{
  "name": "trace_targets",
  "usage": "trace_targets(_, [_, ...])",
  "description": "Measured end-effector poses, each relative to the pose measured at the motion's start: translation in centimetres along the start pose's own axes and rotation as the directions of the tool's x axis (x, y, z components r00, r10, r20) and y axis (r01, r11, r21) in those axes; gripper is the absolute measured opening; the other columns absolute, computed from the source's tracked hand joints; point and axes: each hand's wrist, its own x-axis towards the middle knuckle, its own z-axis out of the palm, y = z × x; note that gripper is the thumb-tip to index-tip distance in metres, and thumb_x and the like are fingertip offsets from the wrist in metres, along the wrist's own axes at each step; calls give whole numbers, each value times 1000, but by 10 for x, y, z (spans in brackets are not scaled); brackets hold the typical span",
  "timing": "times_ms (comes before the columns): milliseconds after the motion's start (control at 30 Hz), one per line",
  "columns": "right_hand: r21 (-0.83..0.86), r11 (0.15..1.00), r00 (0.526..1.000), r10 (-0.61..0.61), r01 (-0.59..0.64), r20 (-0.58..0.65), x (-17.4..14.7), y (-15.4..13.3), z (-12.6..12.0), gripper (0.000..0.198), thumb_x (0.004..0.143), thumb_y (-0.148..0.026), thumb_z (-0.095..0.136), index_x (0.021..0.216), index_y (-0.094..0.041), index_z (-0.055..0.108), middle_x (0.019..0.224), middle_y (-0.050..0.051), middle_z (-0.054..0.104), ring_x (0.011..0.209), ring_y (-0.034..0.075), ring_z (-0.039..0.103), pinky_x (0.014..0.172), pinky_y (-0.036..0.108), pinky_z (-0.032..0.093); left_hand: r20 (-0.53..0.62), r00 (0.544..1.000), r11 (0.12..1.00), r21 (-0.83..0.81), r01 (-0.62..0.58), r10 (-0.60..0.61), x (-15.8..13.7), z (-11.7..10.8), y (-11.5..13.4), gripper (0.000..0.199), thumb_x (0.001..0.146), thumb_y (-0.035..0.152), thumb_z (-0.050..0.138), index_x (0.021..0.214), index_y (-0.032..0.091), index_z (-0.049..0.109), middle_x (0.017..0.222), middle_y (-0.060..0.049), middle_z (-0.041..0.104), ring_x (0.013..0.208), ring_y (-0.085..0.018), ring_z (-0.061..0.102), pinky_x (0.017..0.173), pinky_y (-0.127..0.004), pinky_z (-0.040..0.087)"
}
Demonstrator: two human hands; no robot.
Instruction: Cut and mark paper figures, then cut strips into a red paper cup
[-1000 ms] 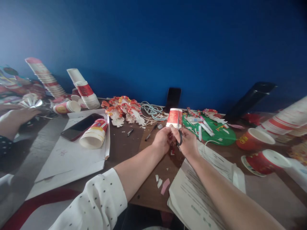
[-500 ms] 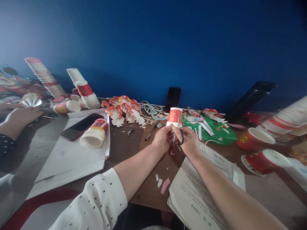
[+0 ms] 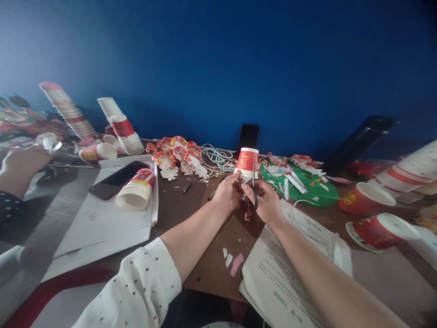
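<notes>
A red and white paper cup [image 3: 246,160] is held up over the middle of the table. My left hand [image 3: 229,191] is closed on its lower left edge, fingers pinched at the white rim. In my right hand [image 3: 266,200] are scissors [image 3: 255,197] with dark handles, their blades pointing up along the cup's right side. Whether the blades are apart or together is hard to make out. Below the hands lie small paper scraps [image 3: 236,264], some white and one pink.
Stacked paper cups [image 3: 134,189] lie on a white folder [image 3: 102,232] beside a phone [image 3: 118,180]. Cut cup pieces [image 3: 177,157] are heaped behind. A green disc [image 3: 317,193] carries glue tubes. Printed papers [image 3: 283,282] lie under my right forearm. Another person's hand [image 3: 25,161] works at far left.
The cup is raised slightly and turned, showing more of its red print. My right hand and the scissors have shifted a little. The other person's hand at left has moved up.
</notes>
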Motion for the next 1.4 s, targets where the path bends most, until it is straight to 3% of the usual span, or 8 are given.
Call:
trace_targets(367, [-257, 962, 992, -72, 96, 101, -4, 14, 3, 38, 74, -57, 64, 87, -22, 63, 63, 1, 64, 54, 16, 56, 51, 26, 40, 81, 995, 998, -34, -59, 61, 7, -5, 7, 17, 81, 21, 62, 68, 12, 55, 54, 2, 47, 45, -5, 42, 45, -17, 37])
trace_targets(600, [-330, 934, 989, -111, 137, 97, -6, 13, 4, 39, 76, -58, 61, 90, -22, 66, 62, 1, 63, 54, 16, 54, 50, 25, 38, 56, 997, 999, -6, -44, 44, 8, -5, 4, 21, 79, 24, 65, 66, 11, 55, 53, 2, 47, 44, -5, 42, 45, -18, 36])
trace_targets(900, [-281, 953, 992, -97, 114, 75, -6, 14, 4, 39, 76, -57, 60, 89, -21, 67, 64, 2, 66, 55, 16, 56, 50, 25, 38, 48, 998, 999, -33, -25, 27, 7, -4, 1, 21, 81, 22, 62, 64, 10, 57, 52, 1, 50, 44, -5, 45, 46, -17, 37])
trace_targets(1233, [-134, 984, 989, -100, 115, 109, -8, 14, 7, 31, 79, -50, 62, 90, -20, 66, 57, -2, 57, 50, 13, 47, 47, 22, 35, 43, 999, 999, -52, -16, 19, 4, -1, 0, 19, 82, 21, 62, 65, 11, 58, 53, 0, 53, 43, -6, 47, 47, -18, 38])
trace_targets(1400, [-151, 980, 989, -117, 130, 93, -9, 13, 7, 29, 79, -48, 63, 82, -19, 63, 55, -3, 55, 50, 12, 46, 47, 22, 34, 34, 999, 999, -50, -5, 7, 1, 1, 1, 21, 83, 21, 60, 65, 10, 58, 52, 1, 51, 42, -5, 47, 46, -18, 37])
